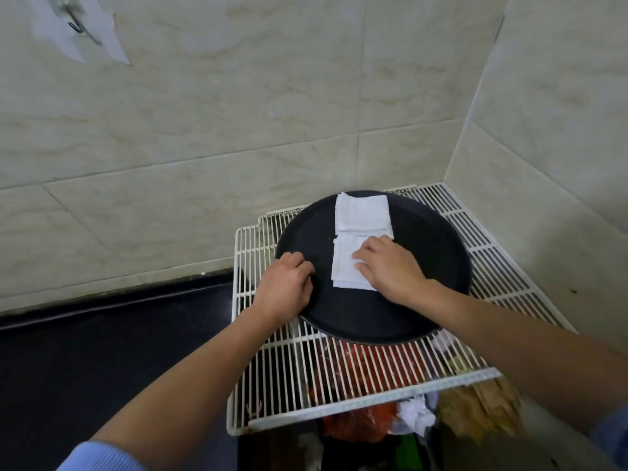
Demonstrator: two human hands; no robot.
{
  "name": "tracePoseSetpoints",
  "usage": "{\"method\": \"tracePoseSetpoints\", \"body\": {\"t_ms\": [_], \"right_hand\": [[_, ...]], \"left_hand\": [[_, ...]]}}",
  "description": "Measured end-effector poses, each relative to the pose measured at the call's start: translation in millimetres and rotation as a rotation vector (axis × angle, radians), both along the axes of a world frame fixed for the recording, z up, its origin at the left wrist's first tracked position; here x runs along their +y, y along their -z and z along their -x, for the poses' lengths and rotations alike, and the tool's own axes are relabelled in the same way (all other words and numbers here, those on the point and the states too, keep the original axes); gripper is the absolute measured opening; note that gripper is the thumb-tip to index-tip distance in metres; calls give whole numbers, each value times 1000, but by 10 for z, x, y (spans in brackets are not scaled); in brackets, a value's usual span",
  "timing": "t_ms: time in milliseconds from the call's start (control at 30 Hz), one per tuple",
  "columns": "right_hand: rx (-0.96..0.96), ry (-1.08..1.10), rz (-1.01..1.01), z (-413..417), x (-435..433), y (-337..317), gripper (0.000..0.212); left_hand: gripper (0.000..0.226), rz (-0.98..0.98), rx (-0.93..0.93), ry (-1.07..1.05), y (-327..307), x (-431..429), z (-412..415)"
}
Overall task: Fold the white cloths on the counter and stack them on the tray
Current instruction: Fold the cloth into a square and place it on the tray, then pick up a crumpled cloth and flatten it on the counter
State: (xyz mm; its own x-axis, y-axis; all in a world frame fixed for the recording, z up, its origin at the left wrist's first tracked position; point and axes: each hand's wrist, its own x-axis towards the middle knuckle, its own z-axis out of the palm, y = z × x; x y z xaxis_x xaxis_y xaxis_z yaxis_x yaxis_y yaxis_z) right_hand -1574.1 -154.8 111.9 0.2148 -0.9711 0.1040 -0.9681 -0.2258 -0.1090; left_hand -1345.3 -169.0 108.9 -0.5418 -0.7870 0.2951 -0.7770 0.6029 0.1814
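Left hand [283,290]: fingers curled over the tray [435,253] rim, likely steadying it.
Right hand [390,270]: flat, pressing the near cloth [343,266] smooth.
Far cloth [362,212]: folded, just beside.

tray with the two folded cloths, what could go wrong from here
The tray sits on a wire rack that overhangs clutter below; pressing with the right hand might tip it, though the left hand grips the rim.
The near cloth lies beside the far cloth, not on it, and the far one reaches the rim, so it may slip off.
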Motion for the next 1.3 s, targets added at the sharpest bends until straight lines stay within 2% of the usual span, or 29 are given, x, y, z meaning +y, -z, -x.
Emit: {"method": "tracePoseSetpoints", "body": {"t_ms": [200, 367, 667, 1000, 1300], "right_hand": [[-56, -26, 85, -195, -14, -172, 30], [-119, -192, 183, -879, -63, -383, 27], [-136, -567, 103, -3369, 442, -498, 27], [-100, -829, -11, -6283, 1630, -180, 26], [-44, -996, -52, -8022, 1995, -104, 27]], "left_hand": [[12, 64, 36, -118, -85, 247, -375], [11, 31, -13, -296, -155, 603, -1126], [18, -89, -57, -722, -196, 1921, -3249], [17, -187, -184, -1012, -153, 3630, -5796], [25, -246, -110, -1209, 7, 4333, -7156]]}}
